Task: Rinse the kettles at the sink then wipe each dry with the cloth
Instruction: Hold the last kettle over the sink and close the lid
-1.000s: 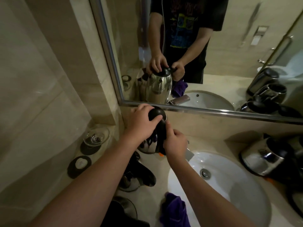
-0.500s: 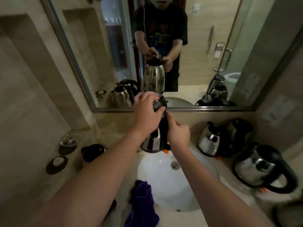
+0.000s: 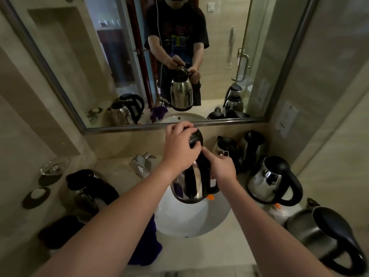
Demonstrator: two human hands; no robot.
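Fingers of the left hand point(image 3: 179, 148) curl over the lid point(image 3: 196, 136); the right hand point(image 3: 222, 166) grips the kettle point(image 3: 191, 182) handle, at the sink's point(image 3: 179, 220) twelve o'clock. A slipping grip could drop it.

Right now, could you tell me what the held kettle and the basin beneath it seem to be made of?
The shiny silver kettle body looks like polished steel, showing mirror reflections; its black lid and handle seem matte plastic. The round white basin looks like glazed ceramic, smooth and glossy.

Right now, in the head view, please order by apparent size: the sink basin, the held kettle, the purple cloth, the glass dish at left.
1. Sink basin
2. Held kettle
3. Purple cloth, partly hidden by an arm, so its place is uncertain
4. Glass dish
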